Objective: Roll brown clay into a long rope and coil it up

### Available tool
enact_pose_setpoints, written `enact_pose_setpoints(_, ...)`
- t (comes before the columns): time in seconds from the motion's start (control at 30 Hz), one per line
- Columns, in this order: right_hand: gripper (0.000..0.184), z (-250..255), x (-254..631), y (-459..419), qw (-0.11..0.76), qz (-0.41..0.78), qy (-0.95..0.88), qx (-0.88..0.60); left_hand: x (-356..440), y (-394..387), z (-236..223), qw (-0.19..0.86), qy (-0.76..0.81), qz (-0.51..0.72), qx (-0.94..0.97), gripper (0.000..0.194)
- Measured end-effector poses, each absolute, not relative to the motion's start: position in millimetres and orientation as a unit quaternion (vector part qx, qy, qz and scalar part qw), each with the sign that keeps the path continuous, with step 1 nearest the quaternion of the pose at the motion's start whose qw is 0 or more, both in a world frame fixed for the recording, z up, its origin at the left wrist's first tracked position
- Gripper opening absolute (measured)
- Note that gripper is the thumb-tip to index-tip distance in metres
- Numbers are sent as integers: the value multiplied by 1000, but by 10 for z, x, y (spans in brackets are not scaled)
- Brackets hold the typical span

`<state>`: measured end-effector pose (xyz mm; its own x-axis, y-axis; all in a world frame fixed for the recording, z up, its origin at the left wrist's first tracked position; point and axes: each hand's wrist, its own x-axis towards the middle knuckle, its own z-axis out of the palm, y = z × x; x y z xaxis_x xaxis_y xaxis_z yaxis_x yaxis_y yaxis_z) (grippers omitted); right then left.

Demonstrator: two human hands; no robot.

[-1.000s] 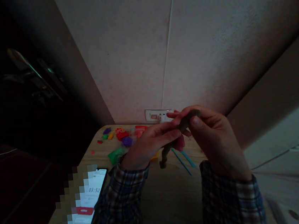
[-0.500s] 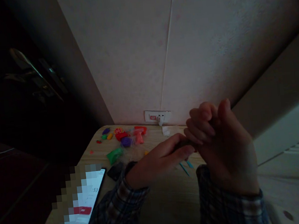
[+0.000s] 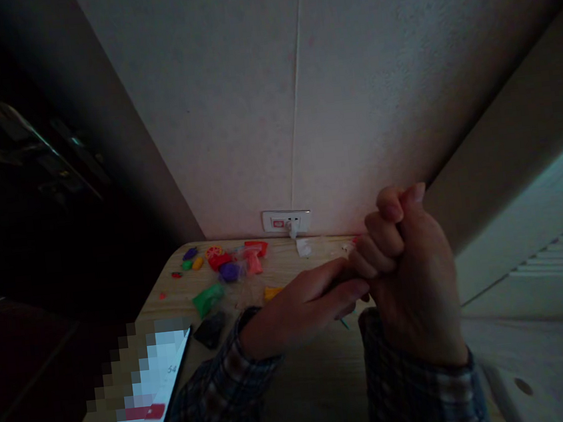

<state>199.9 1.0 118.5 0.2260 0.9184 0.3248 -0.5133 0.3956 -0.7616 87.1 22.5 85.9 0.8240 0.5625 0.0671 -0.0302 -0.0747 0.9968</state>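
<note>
Both hands meet above the wooden table [image 3: 302, 403]. My left hand [image 3: 304, 309] is closed, its thumb pressed toward the fingers, and its tips touch the underside of my right hand [image 3: 411, 271]. The right is curled into a fist, thumb against the index finger. Whatever lies between the hands, if anything, is hidden by fingers and shadow. Beyond my left wrist are a green packet [image 3: 208, 300], a black packet [image 3: 210, 330] and a yellow piece [image 3: 273, 293]. A thin teal tool [image 3: 344, 323] shows partly below the left fingertips.
A lit phone [image 3: 152, 392] lies at the left front. Red [image 3: 219, 262], purple [image 3: 229, 272] and pink [image 3: 253, 262] soft-looking lumps or packets sit at the back, near small coloured pieces [image 3: 197, 263]. A wall socket [image 3: 287, 222] with a plug is behind, beside a white scrap [image 3: 304, 247].
My right hand has turned and curled more tightly, its thumb now against the index finger. The left stays against it. The view has shifted slightly, and less of the teal tools shows.
</note>
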Motion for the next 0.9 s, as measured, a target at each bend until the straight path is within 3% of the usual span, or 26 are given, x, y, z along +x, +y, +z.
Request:
enact_pose_setpoints(0.47, 34, 1158, 1943, 38, 691, 484, -461, -275, 749, 324, 879, 652, 224, 274, 670, 28)
enact_pose_setpoints(0.7, 52, 1210, 1897, -9, 723, 514, -388, -248, 710, 307, 941, 674, 174, 201, 689, 17)
enact_pose_setpoints(0.9, 42, 1172, 1933, 37, 722, 462, -415, -305, 720, 312, 899, 670, 176, 231, 683, 21)
